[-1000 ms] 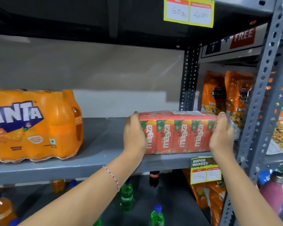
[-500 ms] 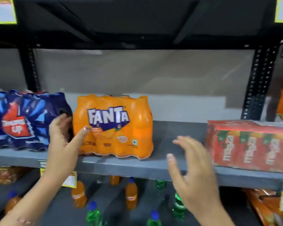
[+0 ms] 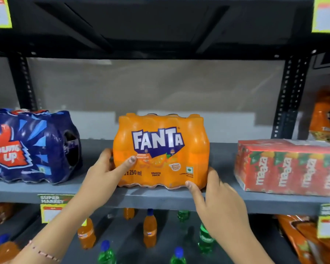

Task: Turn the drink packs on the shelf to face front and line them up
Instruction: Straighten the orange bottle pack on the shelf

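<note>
An orange Fanta pack (image 3: 161,149) stands mid-shelf on the grey shelf (image 3: 160,199), its logo facing me. My left hand (image 3: 105,174) wraps its lower left corner, thumb on the front. My right hand (image 3: 215,199) presses against its lower right corner, thumb at the bottom edge. A blue Thums Up pack (image 3: 32,145) sits to the left, angled so that its end shows. A red Maaza carton pack (image 3: 290,166) lies on the right near the shelf's front edge.
Black slotted uprights (image 3: 290,96) frame the bay, with a dark shelf overhead. Loose orange and green bottles (image 3: 150,229) stand on the lower shelf. Orange snack bags (image 3: 324,119) fill the bay to the right. Yellow price tags (image 3: 51,208) hang on the shelf edge.
My hands left the Maaza pack and my view swung left. The left hand then reached the Fanta pack's left side, and now both hands hold that pack by its lower corners.
</note>
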Demonstrator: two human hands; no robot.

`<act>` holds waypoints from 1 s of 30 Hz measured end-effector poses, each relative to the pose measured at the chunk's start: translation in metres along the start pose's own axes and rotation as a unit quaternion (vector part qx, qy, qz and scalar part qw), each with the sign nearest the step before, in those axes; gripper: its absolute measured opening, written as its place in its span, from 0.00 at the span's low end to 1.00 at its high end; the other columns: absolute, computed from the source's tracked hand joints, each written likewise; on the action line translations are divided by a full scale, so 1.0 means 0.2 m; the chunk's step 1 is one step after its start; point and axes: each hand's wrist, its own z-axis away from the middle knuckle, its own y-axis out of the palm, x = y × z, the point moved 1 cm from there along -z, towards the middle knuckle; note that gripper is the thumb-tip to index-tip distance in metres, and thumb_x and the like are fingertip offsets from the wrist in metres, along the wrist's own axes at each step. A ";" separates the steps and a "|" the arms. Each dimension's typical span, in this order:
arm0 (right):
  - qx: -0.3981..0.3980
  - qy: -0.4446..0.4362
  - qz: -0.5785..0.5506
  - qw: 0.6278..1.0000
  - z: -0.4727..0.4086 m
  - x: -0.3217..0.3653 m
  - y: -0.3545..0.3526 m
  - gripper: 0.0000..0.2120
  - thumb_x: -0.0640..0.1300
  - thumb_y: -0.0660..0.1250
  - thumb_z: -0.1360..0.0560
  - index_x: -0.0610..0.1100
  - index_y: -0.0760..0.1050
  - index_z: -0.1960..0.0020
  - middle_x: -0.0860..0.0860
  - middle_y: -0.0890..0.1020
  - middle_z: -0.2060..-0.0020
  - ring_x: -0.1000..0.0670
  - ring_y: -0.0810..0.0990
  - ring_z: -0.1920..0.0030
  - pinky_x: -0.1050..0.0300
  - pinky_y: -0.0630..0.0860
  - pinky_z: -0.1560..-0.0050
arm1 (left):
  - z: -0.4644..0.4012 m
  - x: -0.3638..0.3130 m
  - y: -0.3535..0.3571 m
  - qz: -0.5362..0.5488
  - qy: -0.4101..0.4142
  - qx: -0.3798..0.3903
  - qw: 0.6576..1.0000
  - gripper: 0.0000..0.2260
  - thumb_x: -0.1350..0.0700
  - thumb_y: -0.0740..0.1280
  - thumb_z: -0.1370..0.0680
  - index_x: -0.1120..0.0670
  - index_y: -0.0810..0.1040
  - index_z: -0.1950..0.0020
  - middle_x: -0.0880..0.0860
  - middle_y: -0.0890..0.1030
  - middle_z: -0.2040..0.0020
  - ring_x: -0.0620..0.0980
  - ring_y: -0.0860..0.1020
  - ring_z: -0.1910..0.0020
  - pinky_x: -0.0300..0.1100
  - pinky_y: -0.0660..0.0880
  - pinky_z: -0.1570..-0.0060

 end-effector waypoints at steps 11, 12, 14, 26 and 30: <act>0.047 0.046 0.012 0.998 0.00 -0.14 -0.08 0.28 0.67 0.47 0.22 0.48 0.62 0.33 0.53 0.79 0.45 0.54 0.69 0.55 0.60 0.64 0.58 | 0.03 -0.11 0.21 -0.018 -0.011 -0.014 1.000 0.27 0.34 0.64 0.31 0.45 0.68 0.37 0.43 0.79 0.47 0.47 0.80 0.51 0.39 0.75 0.59; 0.045 0.048 0.010 0.998 0.00 -0.14 -0.08 0.29 0.67 0.45 0.23 0.48 0.62 0.32 0.53 0.79 0.44 0.54 0.69 0.54 0.61 0.64 0.58 | 0.03 -0.11 0.22 -0.020 -0.011 -0.014 1.000 0.27 0.35 0.64 0.31 0.45 0.68 0.37 0.44 0.80 0.46 0.46 0.80 0.51 0.39 0.75 0.59; 0.047 0.045 0.010 0.998 0.01 -0.13 -0.07 0.31 0.68 0.43 0.25 0.49 0.62 0.32 0.54 0.79 0.45 0.54 0.73 0.53 0.61 0.65 0.58 | 0.04 -0.11 0.20 -0.013 -0.016 -0.014 1.000 0.26 0.35 0.64 0.30 0.46 0.69 0.36 0.45 0.81 0.44 0.44 0.81 0.51 0.40 0.77 0.57; -0.250 -0.102 -0.261 0.927 0.20 0.49 0.12 0.30 0.54 0.65 0.26 0.44 0.71 0.27 0.50 0.71 0.24 0.48 0.68 0.24 0.49 0.73 0.33 | 0.12 0.16 -0.96 0.013 0.162 -0.371 0.914 0.23 0.59 0.70 0.22 0.50 0.67 0.29 0.53 0.69 0.24 0.46 0.70 0.26 0.41 0.68 0.29; -0.084 -0.196 -0.245 0.946 0.13 0.78 0.29 0.25 0.55 0.64 0.25 0.48 0.74 0.30 0.57 0.74 0.30 0.59 0.66 0.26 0.62 0.64 0.30 | -0.10 0.43 -1.32 0.025 -0.031 -0.261 0.965 0.41 0.35 0.75 0.33 0.52 0.68 0.25 0.54 0.73 0.26 0.53 0.73 0.29 0.57 0.68 0.29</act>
